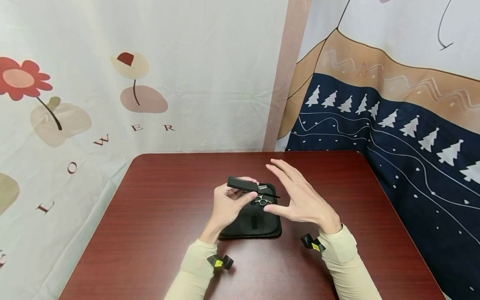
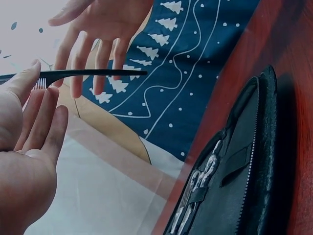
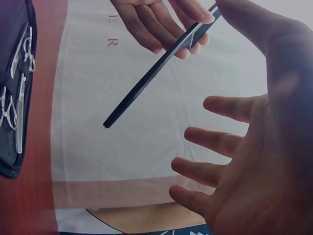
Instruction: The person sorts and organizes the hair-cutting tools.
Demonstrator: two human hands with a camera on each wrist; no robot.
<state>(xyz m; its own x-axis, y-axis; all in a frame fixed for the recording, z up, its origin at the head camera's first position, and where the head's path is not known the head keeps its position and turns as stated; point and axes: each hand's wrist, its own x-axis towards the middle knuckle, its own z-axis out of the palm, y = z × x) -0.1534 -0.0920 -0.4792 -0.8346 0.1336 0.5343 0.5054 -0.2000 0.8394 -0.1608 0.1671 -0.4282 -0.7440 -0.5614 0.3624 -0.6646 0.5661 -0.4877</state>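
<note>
Comb (image 1: 242, 184) in the left hand (image 1: 229, 204): from my end of the feed, I see it raised above the open black case (image 1: 240, 225), its wide body to the left and its thin tail reaching toward the case's right edge. The case lies on the table (image 1: 161, 208), well in from both side edges and apart from the far edge. In the left wrist view I see the left thumb on top and the fingertips beneath, by the teeth, pinching the comb. The right hand (image 1: 301, 204) is spread wide, thumb well apart from the fingers, holding nothing; the tail points into that gap and looks apart from it.

My worry is the pinch. It sits on the body with the long tail unsupported, so I judge that a knock from the right fingers could twist the comb in that grip or tip it loose. If it slipped, it would probably land on the scissors (image 1: 263, 201) in the far part of the case, or slide off the case's right edge. Squeezing too hard at the teeth might bend them. From above, I cannot judge the height well.
</note>
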